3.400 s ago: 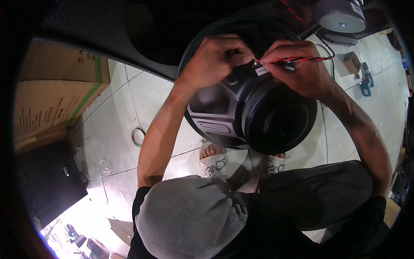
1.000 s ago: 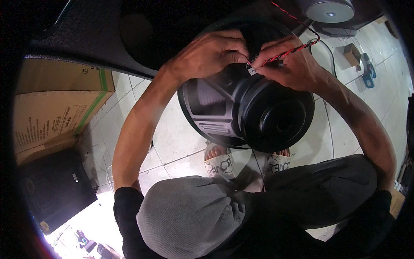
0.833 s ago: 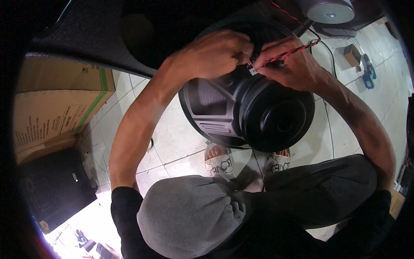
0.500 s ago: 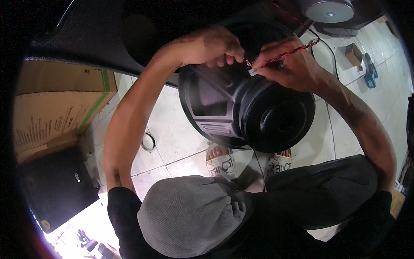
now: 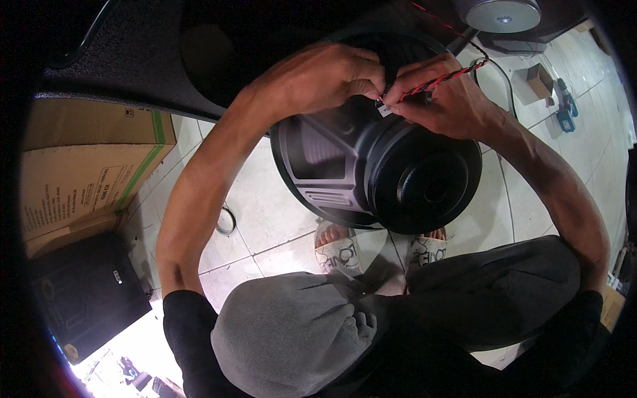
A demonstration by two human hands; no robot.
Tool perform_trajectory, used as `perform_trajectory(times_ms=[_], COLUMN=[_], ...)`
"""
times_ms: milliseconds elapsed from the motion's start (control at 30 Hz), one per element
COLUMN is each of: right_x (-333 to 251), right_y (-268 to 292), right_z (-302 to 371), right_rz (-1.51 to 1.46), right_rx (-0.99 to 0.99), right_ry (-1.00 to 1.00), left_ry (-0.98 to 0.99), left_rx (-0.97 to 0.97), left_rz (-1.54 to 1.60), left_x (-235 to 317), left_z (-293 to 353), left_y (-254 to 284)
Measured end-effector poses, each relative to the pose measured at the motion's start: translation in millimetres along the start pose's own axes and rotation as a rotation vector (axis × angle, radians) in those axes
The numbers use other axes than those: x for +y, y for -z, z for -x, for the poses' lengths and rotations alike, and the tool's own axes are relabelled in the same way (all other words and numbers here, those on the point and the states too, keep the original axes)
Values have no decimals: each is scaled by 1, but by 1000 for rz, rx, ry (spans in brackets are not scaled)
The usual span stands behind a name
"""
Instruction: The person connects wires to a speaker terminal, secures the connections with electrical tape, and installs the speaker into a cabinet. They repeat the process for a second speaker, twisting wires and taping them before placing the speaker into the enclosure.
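Note:
A large black loudspeaker driver (image 5: 325,149) stands in front of my feet, its round magnet (image 5: 428,182) facing me. Above its frame, a twisted red and black wire (image 5: 454,76) runs into my right hand (image 5: 438,96), whose thumb and fingers are closed on it. My left hand (image 5: 342,76) is beside it, thumb and forefinger pinched together at the wire's end. Between the two hands a small pale terminal tab (image 5: 383,109) shows on the driver. The exact contact at the wire tip is mostly hidden by the fingers.
A black speaker cabinet (image 5: 146,73) fills the far left. Nearer on the left are a cardboard box (image 5: 93,166) and a black case (image 5: 93,285). A tape roll (image 5: 226,221) lies on the tiles. At right are a small open box (image 5: 539,81) and a blue tool (image 5: 565,119).
My left hand has shifted right, and its fingertips have closed in on the wire end next to my right hand. The right hand keeps its grip on the wire.

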State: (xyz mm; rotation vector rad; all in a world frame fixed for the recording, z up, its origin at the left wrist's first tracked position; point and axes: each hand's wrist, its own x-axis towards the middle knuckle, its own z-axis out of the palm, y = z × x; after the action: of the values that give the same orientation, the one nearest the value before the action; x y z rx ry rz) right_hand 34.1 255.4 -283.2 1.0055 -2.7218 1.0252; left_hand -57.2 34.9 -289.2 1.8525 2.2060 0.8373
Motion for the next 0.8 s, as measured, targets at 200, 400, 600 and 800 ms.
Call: perform_trajectory(times_ms=[200,400,600,800], right_x=[3,-5,0,6], right_y=[0,11,17,18], right_z=[-2,5,13,12], right_rz=[31,-61,215,267], right_rx=[-26,-47,28,17], right_ry=[-5,-144,43,319], left_ry=[150,376,229,306], left_rx=[-118,-91,258,320], left_rz=[78,207,89,291], left_x=[4,12,30,30], left_z=[-14,-9,7,9], left_y=[8,8,-18,-28])
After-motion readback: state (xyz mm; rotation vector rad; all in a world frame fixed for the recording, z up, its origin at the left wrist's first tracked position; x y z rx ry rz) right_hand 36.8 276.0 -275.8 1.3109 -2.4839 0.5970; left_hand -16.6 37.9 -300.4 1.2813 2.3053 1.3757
